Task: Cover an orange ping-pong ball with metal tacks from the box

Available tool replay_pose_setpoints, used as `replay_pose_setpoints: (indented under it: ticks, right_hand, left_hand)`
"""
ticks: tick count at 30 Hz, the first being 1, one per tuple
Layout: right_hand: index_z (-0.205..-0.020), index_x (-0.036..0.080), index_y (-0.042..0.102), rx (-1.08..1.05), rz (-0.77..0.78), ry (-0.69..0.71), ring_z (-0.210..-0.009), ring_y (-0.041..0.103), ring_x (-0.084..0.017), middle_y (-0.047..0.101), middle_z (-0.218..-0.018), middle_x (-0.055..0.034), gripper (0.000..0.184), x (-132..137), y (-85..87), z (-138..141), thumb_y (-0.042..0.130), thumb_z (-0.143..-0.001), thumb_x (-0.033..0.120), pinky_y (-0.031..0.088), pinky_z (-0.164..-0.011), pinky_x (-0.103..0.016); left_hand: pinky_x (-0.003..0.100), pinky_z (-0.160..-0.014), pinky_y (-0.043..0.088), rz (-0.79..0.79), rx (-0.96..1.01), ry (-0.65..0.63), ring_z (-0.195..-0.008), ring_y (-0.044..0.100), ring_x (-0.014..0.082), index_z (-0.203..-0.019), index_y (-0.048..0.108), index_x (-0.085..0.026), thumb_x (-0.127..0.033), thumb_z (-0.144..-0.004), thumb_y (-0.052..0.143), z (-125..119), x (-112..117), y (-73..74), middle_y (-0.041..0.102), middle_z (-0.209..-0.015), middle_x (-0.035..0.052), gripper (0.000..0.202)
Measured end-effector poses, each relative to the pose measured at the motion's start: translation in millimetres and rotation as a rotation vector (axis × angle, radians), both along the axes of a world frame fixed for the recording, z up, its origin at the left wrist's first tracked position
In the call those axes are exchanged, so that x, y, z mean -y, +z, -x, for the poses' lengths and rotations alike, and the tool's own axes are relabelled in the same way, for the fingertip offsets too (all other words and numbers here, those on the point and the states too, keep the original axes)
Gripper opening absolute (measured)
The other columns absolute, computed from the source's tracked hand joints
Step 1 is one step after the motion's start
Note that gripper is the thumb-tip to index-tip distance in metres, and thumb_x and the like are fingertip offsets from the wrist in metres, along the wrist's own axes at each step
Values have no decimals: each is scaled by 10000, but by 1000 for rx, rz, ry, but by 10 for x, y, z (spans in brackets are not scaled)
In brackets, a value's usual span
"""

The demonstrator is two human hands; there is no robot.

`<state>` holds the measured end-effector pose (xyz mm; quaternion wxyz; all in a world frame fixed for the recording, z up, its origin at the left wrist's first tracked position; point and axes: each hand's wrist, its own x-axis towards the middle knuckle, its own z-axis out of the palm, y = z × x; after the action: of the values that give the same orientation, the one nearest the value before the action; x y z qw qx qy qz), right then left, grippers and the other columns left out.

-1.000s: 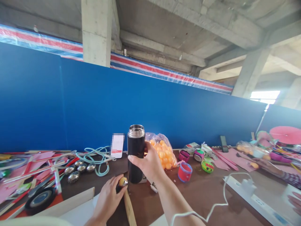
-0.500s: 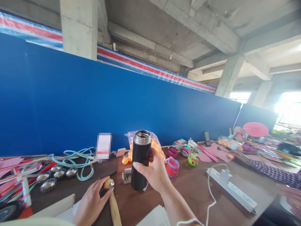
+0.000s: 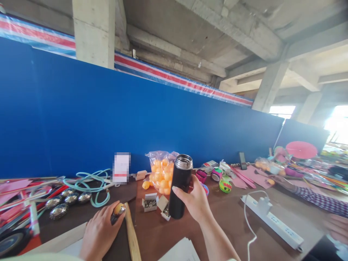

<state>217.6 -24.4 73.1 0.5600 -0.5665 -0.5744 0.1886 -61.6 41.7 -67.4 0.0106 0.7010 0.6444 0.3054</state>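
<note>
Black bottle: The open-mouthed black bottle (image 3: 179, 194), its steel rim bare, stands nearly upright with a slight lean at the middle of the worktable, in front of a bag of orange balls (image 3: 161, 177); whether its base touches the wood cannot be told.
Right hand: The right hand (image 3: 195, 201) is wrapped around the bottle's side, thumb across the front, fingers parted only by the bottle's width.
Left hand: The left hand (image 3: 99, 228) curls thumb and fingers closely around a small dark object with a yellowish, shiny end (image 3: 119, 208), just beside a wooden handle (image 3: 132, 235).
Brown tabletop: Darker at left, the brown tabletop (image 3: 223, 224) carries two small boxes of metal pieces (image 3: 150, 203) near the bottle, white papers (image 3: 182, 251) at the near edge and a white power strip (image 3: 274, 223) at right.
Far edge: A pale blue cord (image 3: 87, 185) lies behind silvery balls (image 3: 58, 211); a pink disc (image 3: 301, 149) rises at far right.
Co-worker: A checked sleeve (image 3: 320, 199) stretches in from the right.
Blue partition: The blue partition (image 3: 152, 119) walls off the table's back, with striped sheeting (image 3: 174, 77) above.
Concrete hall: A pillar (image 3: 94, 32) and heavy ceiling beams (image 3: 212, 30) frame the space; daylight glares through openings at right.
</note>
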Motion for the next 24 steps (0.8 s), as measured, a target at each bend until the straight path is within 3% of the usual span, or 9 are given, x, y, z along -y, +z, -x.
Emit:
replay_pose_setpoints:
  ticks: [9, 19, 24]
  right_hand:
    - [-1106, 241, 511, -71, 36, -69, -888, 654, -216, 674, -992, -16, 453, -9, -256, -138, 706, -715, 362, 510, -802, -352]
    - [-1057, 250, 509, -55, 79, -188, -910, 631, -228, 657, -987, -19, 449, -51, -482, -201, 691, -704, 458, 490, -815, -354]
    - [-1036, 242, 523, -51, 122, -243, -843, 645, -225, 663, -941, -20, 479, -47, -546, -265, 685, -677, 514, 499, -764, -339]
  left_hand:
    - [404, -918, 429, 57, 9, 5, -1069, 608, 276, -1153, 594, -227, -458, -831, 457, 45, 5, 15, 697, -1150, 65, 419]
    - [382, -856, 458, 75, -68, -3, -994, 643, 275, -1128, 608, -257, -445, -819, 476, 56, 11, -38, 723, -1059, 52, 385]
    - [397, -879, 473, -10, -31, 5, -1102, 591, 294, -1165, 603, -209, -418, -818, 514, 4, 50, -34, 651, -1198, 89, 415]
